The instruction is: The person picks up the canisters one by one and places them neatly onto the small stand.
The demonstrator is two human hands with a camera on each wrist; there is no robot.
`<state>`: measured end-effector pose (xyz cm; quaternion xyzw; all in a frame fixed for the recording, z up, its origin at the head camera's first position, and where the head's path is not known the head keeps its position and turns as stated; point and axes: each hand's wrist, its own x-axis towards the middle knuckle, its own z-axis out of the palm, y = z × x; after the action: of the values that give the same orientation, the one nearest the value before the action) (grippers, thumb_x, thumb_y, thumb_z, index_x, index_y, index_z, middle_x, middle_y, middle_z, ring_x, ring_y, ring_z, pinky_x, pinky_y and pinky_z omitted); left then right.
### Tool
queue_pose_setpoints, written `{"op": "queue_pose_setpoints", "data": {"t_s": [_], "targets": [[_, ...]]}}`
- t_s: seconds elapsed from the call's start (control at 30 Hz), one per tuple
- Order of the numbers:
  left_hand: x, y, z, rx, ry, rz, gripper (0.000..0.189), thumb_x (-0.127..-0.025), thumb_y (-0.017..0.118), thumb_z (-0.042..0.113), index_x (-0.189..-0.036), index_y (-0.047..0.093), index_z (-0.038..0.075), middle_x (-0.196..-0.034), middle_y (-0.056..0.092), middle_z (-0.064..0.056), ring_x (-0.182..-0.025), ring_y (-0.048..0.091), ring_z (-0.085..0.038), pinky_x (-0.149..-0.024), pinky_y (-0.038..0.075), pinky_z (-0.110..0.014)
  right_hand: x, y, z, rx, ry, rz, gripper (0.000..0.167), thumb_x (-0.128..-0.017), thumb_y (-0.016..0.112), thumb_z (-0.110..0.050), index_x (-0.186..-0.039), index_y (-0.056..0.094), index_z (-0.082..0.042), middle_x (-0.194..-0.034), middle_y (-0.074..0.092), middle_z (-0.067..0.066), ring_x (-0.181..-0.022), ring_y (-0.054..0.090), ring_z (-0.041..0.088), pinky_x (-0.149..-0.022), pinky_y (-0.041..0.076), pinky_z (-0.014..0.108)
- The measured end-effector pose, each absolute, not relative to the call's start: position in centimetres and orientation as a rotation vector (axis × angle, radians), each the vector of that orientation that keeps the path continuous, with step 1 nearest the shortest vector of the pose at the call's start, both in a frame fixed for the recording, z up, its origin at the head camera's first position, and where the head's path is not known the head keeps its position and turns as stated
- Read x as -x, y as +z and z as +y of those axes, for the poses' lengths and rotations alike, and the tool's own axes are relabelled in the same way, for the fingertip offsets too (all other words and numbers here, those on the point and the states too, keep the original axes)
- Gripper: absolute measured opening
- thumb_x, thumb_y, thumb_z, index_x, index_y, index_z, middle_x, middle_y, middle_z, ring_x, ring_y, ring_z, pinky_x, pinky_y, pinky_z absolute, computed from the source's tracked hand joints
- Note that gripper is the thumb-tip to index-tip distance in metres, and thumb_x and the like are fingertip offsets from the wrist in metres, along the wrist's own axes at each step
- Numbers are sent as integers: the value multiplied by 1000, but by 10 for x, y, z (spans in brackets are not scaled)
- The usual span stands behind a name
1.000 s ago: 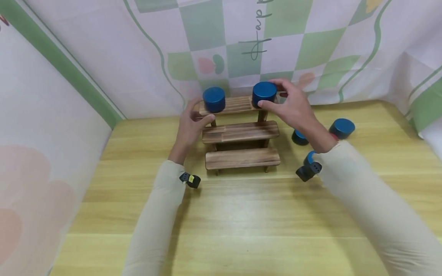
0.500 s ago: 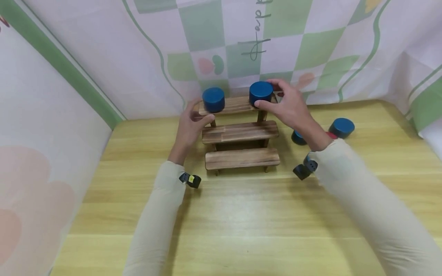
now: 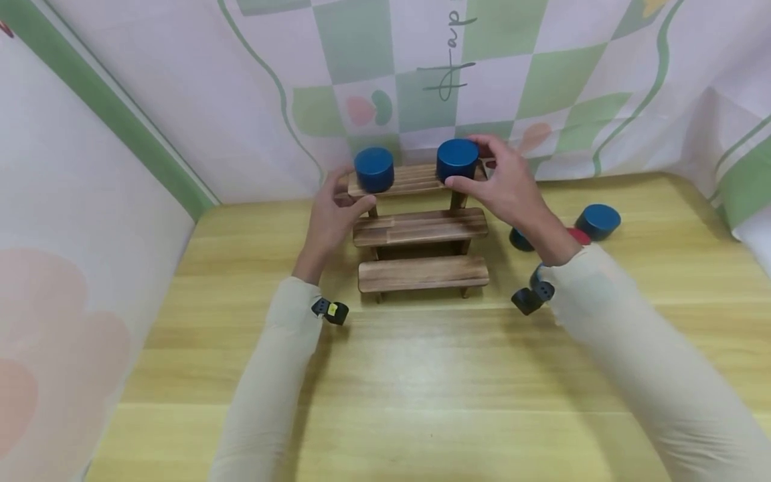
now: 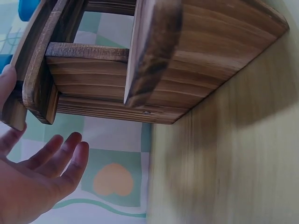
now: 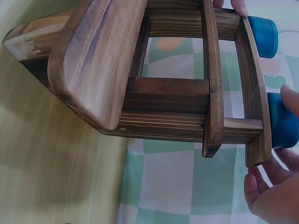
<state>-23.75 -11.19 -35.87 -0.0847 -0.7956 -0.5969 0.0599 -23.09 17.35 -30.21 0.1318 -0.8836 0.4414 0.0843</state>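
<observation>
A wooden three-step stand [image 3: 421, 273] stands against the cloth backdrop. Two short blue cylinders sit on its top shelf [image 3: 415, 181]. My right hand [image 3: 508, 187] pinches the right-hand blue cylinder [image 3: 458, 159], thumb in front and fingers behind; the right wrist view shows this cylinder [image 5: 282, 121] right on the shelf. At the shelf's left end, my left hand [image 3: 331, 214] holds the wood between thumb and index finger, beside the left-hand blue cylinder [image 3: 375, 169]. In the left wrist view, the other fingers [image 4: 70, 161] of that hand spread below the shelf end.
Right of the stand, more blue cylinders stand on the wooden table [image 3: 385, 395], one [image 3: 598, 221] farthest right. A red thing [image 3: 579, 235] and two other blue pieces are partly hidden by my right arm. A checked cloth [image 3: 427, 94] hangs close behind the stand.
The right hand has shifted its blue cylinder slightly left along the top shelf, in from the right end. The left hand stays at the shelf's left end.
</observation>
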Motion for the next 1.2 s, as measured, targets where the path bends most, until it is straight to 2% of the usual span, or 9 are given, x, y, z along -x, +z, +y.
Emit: {"op": "queue_pose_setpoints", "data": {"t_s": [0.3, 0.63, 0.83, 1.07, 1.2], "targets": [[234, -356, -115, 295, -1837, -2416, 69, -89, 79, 31, -149, 44, 24, -135, 51, -13, -109, 60, -28, -88, 53, -42, 228, -302, 178, -396, 1339, -2626, 75, -90, 77, -30, -149, 40, -3, -144, 48, 18, -131, 42, 33, -109, 33, 47], [227, -359, -119, 288, -1830, -2438, 76, -90, 78, 25, -153, 37, 16, -141, 47, -14, -109, 60, -32, -85, 55, -45, 220, -308, 186, -380, 1355, -2586, 73, -88, 79, -25, -148, 43, -4, -138, 52, 19, -130, 44, 35, -108, 35, 49], [223, -361, -119, 315, -1839, -2432, 75, -90, 78, 23, -152, 38, 18, -140, 49, -14, -109, 61, -34, -83, 56, -44, 214, -311, 191, -335, 1357, -2584, 74, -88, 80, -26, -149, 43, -6, -141, 51, 16, -131, 43, 34, -109, 34, 47], [218, -362, -118, 321, -1868, -2452, 75, -90, 77, 23, -152, 36, 19, -140, 49, -21, -109, 61, -34, -82, 56, -45, 206, -314, 198, -305, 1379, -2575, 75, -88, 79, -26, -149, 41, -3, -143, 49, 18, -131, 41, 34, -109, 34, 42], [216, -364, -119, 331, -1862, -2460, 75, -90, 77, 25, -152, 36, 19, -139, 49, -19, -110, 60, -33, -83, 56, -44, 202, -316, 204, -283, 1405, -2573, 75, -89, 78, -26, -150, 41, -5, -145, 47, 17, -132, 41, 32, -111, 33, 39]]}}
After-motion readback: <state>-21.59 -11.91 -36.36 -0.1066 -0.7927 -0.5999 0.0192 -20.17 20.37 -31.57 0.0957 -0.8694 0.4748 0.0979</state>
